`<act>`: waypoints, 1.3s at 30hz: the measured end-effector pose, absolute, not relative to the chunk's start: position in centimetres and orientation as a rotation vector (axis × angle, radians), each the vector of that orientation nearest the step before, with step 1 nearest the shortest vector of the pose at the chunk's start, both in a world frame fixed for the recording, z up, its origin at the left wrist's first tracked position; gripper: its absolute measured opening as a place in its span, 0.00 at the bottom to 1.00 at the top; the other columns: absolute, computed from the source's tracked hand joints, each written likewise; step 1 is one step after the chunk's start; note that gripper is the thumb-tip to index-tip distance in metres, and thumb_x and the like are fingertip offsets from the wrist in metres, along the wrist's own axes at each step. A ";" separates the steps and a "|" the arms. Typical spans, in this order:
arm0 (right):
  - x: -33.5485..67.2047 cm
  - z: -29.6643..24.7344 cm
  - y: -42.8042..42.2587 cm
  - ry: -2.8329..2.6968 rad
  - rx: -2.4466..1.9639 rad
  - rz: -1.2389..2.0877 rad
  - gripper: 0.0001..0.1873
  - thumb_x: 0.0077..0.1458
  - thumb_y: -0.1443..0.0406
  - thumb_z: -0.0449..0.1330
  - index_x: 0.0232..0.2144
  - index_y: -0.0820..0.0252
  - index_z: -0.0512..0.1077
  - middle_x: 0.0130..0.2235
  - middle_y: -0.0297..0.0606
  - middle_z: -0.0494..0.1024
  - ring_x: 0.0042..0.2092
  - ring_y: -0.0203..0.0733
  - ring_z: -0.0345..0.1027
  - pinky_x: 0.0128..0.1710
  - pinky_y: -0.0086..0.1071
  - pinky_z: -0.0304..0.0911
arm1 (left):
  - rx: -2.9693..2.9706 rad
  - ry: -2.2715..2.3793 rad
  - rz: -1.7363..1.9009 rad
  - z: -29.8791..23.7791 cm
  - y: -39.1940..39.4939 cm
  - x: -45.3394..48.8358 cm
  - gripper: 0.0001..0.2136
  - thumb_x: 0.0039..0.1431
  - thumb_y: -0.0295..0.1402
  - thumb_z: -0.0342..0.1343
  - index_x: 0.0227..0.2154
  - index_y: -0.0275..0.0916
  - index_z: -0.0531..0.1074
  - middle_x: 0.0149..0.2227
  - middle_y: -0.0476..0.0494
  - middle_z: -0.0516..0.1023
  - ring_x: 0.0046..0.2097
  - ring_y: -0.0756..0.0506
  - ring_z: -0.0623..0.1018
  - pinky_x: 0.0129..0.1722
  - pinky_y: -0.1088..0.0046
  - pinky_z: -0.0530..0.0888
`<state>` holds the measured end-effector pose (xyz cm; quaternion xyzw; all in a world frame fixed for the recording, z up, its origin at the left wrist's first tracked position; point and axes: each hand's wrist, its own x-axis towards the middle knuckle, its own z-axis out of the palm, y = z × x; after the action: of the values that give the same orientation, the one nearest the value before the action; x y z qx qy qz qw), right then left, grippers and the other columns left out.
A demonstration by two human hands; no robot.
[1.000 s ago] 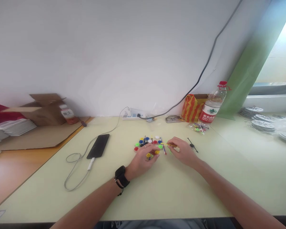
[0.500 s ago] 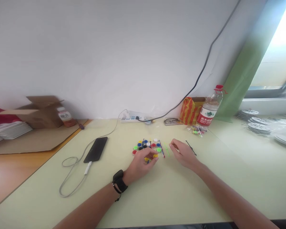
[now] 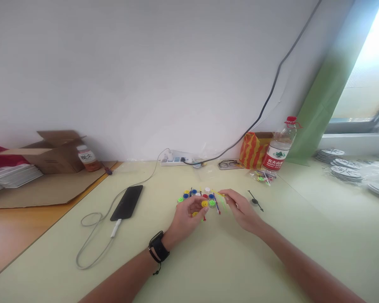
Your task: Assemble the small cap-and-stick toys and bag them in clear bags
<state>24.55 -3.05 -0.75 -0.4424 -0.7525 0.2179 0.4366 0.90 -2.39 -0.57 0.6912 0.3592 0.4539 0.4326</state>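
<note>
Between the thumb and fingertips of my left hand (image 3: 188, 214) is a small round yellow cap-like piece (image 3: 204, 203). My right hand (image 3: 241, 208) is closed on a thin yellow arrow-shaped pointer (image 3: 219, 193), which sticks out to the left from its fingertips. Several small round pieces in mixed colours, such as a green one (image 3: 212, 203) and a white one (image 3: 207, 190), lie around and behind my left hand, which hides part of them. Thin coloured pointers (image 3: 217, 204) lie between the hands. A black pointer on a round piece (image 3: 255, 201) lies right of my right hand.
A phone (image 3: 126, 203) with a white cable lies at left. Along the wall are a power strip (image 3: 177, 160), glasses (image 3: 229, 164), a striped bag (image 3: 251, 150) and a large bottle (image 3: 279, 147). Stacked discs (image 3: 346, 174) stand at right, a cardboard box (image 3: 58, 153) at far left.
A yellow pointer now shows in my right hand's fingers, pointing left. My left hand has turned slightly, so the yellow piece shows its face more. The view has shifted a little.
</note>
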 end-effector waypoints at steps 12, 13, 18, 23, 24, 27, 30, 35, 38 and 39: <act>21.5 -0.7 -5.2 -1.927 -0.993 0.781 0.15 0.72 0.63 0.48 0.56 0.51 0.66 0.41 0.38 0.79 0.42 0.44 0.74 0.42 0.37 0.70 | 1.713 0.787 1.056 -0.7 -2.5 1.0 0.15 0.65 0.42 0.63 0.49 0.38 0.78 0.48 0.37 0.83 0.44 0.42 0.84 0.40 0.65 0.83; 21.5 -0.9 -5.1 -1.930 -0.995 0.753 0.15 0.72 0.63 0.48 0.56 0.51 0.66 0.42 0.38 0.79 0.44 0.45 0.74 0.43 0.38 0.70 | 1.712 0.787 1.060 -0.8 -2.5 1.0 0.15 0.65 0.42 0.63 0.49 0.38 0.78 0.47 0.37 0.83 0.43 0.42 0.84 0.39 0.65 0.83; 21.6 -0.8 -5.1 -1.971 -0.936 0.676 0.17 0.72 0.65 0.48 0.59 0.50 0.67 0.50 0.43 0.79 0.49 0.46 0.75 0.50 0.40 0.73 | 1.795 0.807 1.038 -0.7 -2.6 1.0 0.14 0.67 0.40 0.61 0.50 0.39 0.79 0.47 0.38 0.84 0.45 0.42 0.84 0.44 0.63 0.84; 21.6 0.6 -5.7 -2.086 -0.943 0.546 0.20 0.71 0.68 0.48 0.61 0.49 0.66 0.54 0.44 0.78 0.54 0.48 0.74 0.54 0.44 0.72 | 1.849 0.808 1.056 -0.1 -2.7 1.1 0.14 0.65 0.39 0.63 0.50 0.40 0.79 0.49 0.38 0.84 0.48 0.39 0.84 0.48 0.60 0.84; 21.6 0.8 -5.7 -2.098 -0.946 0.518 0.21 0.71 0.68 0.48 0.61 0.49 0.65 0.53 0.44 0.79 0.54 0.48 0.74 0.53 0.45 0.72 | 1.855 0.807 1.062 0.0 -2.7 1.1 0.15 0.64 0.39 0.63 0.50 0.40 0.79 0.49 0.38 0.84 0.48 0.39 0.84 0.47 0.60 0.85; 21.6 1.3 -5.6 -2.119 -0.957 0.430 0.21 0.70 0.69 0.48 0.61 0.48 0.65 0.48 0.43 0.81 0.51 0.49 0.75 0.50 0.45 0.73 | 1.871 0.799 1.077 0.5 -2.6 1.2 0.14 0.65 0.39 0.63 0.50 0.39 0.79 0.48 0.38 0.84 0.47 0.39 0.85 0.41 0.64 0.86; 21.6 1.1 -5.2 -2.103 -0.955 0.345 0.20 0.70 0.68 0.48 0.59 0.48 0.67 0.47 0.42 0.81 0.50 0.50 0.76 0.50 0.46 0.73 | 1.882 0.792 1.099 0.9 -2.4 1.2 0.12 0.66 0.38 0.61 0.48 0.39 0.79 0.47 0.39 0.84 0.45 0.41 0.85 0.37 0.68 0.85; 21.9 -0.3 -4.8 -2.008 -0.933 0.355 0.16 0.71 0.66 0.49 0.57 0.49 0.68 0.50 0.43 0.81 0.51 0.48 0.76 0.51 0.44 0.73 | 1.999 0.821 1.134 0.6 -2.0 0.6 0.10 0.64 0.34 0.63 0.47 0.42 0.79 0.44 0.43 0.85 0.43 0.44 0.85 0.46 0.67 0.84; 22.0 -1.1 -4.9 -1.969 -0.928 0.358 0.14 0.70 0.66 0.51 0.54 0.50 0.69 0.48 0.42 0.82 0.49 0.47 0.77 0.48 0.42 0.75 | 2.047 0.851 1.134 0.2 -1.7 0.2 0.12 0.62 0.35 0.65 0.48 0.42 0.79 0.44 0.43 0.85 0.44 0.43 0.85 0.47 0.66 0.83; 22.0 -1.2 -4.9 -1.968 -0.927 0.357 0.14 0.70 0.66 0.51 0.54 0.50 0.69 0.47 0.42 0.82 0.48 0.47 0.77 0.48 0.41 0.75 | 2.061 0.853 1.128 0.1 -1.8 0.1 0.12 0.62 0.35 0.65 0.48 0.42 0.80 0.44 0.43 0.85 0.44 0.43 0.85 0.46 0.66 0.83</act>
<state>21.98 -4.90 -1.23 -0.3751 -0.7966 0.1445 0.4514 0.09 -1.76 0.08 0.7825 0.3238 0.4281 0.3155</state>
